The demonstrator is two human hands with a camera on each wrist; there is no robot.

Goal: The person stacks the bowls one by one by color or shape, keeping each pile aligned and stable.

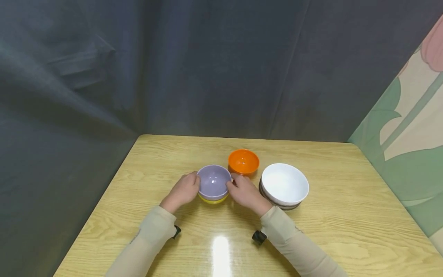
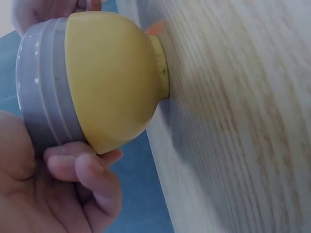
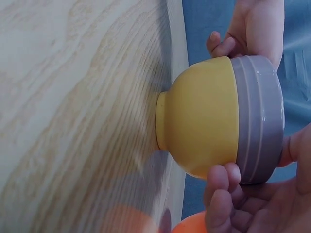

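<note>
A purple bowl (image 1: pixel 214 181) sits nested inside a yellow bowl (image 1: pixel 213 201), only its ridged upper band showing above the yellow rim in both wrist views. My left hand (image 1: pixel 185 188) grips the purple bowl's left side, thumb at the rim and fingers curled beneath. On the opposite side my right hand (image 1: pixel 246 192) holds the same bowl, thumb over its rim. In the right wrist view, the yellow bowl (image 3: pixel 201 119) stands with its foot at the tabletop. Fingertips of the right hand (image 3: pixel 262 199) also touch the yellow wall.
An orange bowl (image 1: pixel 243 162) stands just behind the right hand. Right of that hand, a white bowl (image 1: pixel 285 184) rests in a darker brownish bowl (image 1: pixel 288 207). The wooden table (image 1: pixel 346 215) meets a dark curtain (image 1: pixel 221 69) at the back and left.
</note>
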